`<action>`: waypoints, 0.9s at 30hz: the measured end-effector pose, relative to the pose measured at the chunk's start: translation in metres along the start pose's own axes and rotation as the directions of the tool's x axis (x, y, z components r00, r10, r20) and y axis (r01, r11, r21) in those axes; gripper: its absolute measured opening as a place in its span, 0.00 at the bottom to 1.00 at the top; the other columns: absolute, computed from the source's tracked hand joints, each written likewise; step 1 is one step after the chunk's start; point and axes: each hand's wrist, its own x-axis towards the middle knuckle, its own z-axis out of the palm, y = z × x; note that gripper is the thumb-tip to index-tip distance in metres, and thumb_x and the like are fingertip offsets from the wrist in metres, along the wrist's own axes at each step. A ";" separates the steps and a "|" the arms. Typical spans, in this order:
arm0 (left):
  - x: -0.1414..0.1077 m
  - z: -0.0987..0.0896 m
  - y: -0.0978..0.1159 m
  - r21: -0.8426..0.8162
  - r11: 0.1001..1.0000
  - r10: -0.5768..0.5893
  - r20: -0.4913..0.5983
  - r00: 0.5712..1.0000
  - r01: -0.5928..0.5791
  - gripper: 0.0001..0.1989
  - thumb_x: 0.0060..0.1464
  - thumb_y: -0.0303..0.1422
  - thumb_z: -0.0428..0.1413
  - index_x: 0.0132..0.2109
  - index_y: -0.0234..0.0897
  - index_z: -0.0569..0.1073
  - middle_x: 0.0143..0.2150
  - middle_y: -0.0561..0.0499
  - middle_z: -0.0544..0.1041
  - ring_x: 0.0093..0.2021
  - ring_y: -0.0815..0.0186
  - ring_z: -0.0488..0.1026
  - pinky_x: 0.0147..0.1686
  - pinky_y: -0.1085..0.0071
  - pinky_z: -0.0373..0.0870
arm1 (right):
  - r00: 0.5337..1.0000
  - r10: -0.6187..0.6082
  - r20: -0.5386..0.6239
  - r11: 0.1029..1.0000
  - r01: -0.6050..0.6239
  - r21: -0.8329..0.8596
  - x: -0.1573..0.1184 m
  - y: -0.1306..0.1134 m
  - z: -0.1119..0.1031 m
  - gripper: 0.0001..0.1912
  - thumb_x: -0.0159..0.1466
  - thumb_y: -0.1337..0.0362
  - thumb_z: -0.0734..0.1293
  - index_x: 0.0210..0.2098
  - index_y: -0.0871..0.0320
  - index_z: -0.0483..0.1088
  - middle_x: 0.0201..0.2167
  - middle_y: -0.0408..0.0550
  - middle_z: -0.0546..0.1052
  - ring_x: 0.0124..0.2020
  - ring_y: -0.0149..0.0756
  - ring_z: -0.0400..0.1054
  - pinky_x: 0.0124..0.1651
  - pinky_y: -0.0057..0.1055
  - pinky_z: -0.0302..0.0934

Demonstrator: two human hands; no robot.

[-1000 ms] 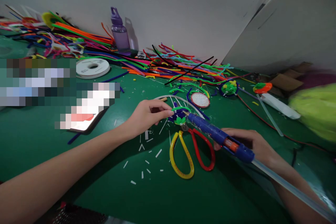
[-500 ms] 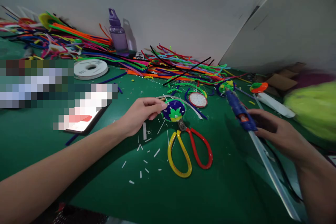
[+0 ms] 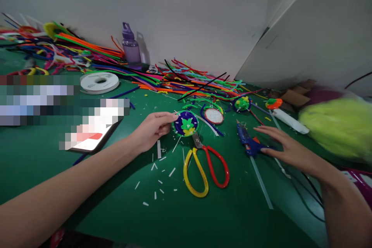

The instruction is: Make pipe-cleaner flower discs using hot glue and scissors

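My left hand [image 3: 155,130] pinches the left edge of a small blue round disc [image 3: 178,124] with a green rim, a green and yellow flower and white dots. Just below the disc lie scissors [image 3: 198,142] with one yellow and one red handle loop. On the table to the right is a blue hot glue gun [image 3: 245,139], a long clear glue stick [image 3: 262,186] sticking out of its back. My right hand [image 3: 286,145] is beside the gun's handle, fingers stretched apart; the thumb is close to the handle, and whether it touches I cannot tell.
Pipe cleaners [image 3: 192,79] pile along the wall near a purple bottle [image 3: 131,50]. A ribbon spool [image 3: 99,82] and a lit phone [image 3: 97,135] are left. Behind the gun sit a white disc [image 3: 214,116] and another flower disc [image 3: 241,104]. A yellow-green bundle [image 3: 334,124] is right.
The glue gun has come down onto the table, and my right hand has let go, its fingers spreading. My left hand still holds the blue disc, whose face now shows more fully.
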 end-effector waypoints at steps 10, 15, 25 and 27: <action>0.000 0.000 0.002 -0.009 1.000 -0.002 -0.014 1.000 0.002 0.10 0.45 0.35 0.60 0.25 0.34 0.69 0.17 0.59 0.52 0.18 0.78 0.47 0.18 0.76 0.41 | 0.976 -0.217 0.002 0.912 0.203 -0.356 0.098 -0.121 0.024 0.14 0.64 0.67 0.57 0.38 0.60 0.73 0.36 0.53 0.76 0.40 0.43 0.65 0.42 0.35 0.58; 0.000 -0.001 0.004 -0.030 1.000 -0.003 0.000 1.000 0.003 0.09 0.47 0.35 0.60 0.26 0.34 0.70 0.18 0.59 0.51 0.18 0.78 0.46 0.18 0.75 0.40 | 0.977 -0.211 0.027 0.851 0.197 -0.487 0.114 -0.123 0.040 0.10 0.62 0.69 0.59 0.33 0.60 0.72 0.34 0.53 0.74 0.39 0.42 0.63 0.36 0.31 0.54; -0.006 0.006 0.001 -0.014 1.000 -0.026 0.026 0.999 0.026 0.10 0.48 0.34 0.60 0.25 0.33 0.71 0.20 0.58 0.53 0.19 0.79 0.47 0.19 0.74 0.38 | 0.969 -0.243 -0.050 0.848 0.187 -0.495 0.113 -0.114 0.048 0.08 0.62 0.68 0.59 0.31 0.59 0.70 0.32 0.50 0.73 0.40 0.41 0.62 0.29 0.30 0.50; -0.006 0.007 0.002 0.011 0.999 -0.034 0.001 0.999 0.034 0.09 0.47 0.34 0.61 0.26 0.33 0.73 0.20 0.58 0.55 0.19 0.79 0.47 0.19 0.74 0.38 | 0.963 -0.250 -0.096 0.875 0.183 -0.448 0.113 -0.112 0.045 0.07 0.61 0.67 0.60 0.32 0.59 0.69 0.33 0.50 0.73 0.41 0.41 0.63 0.29 0.30 0.51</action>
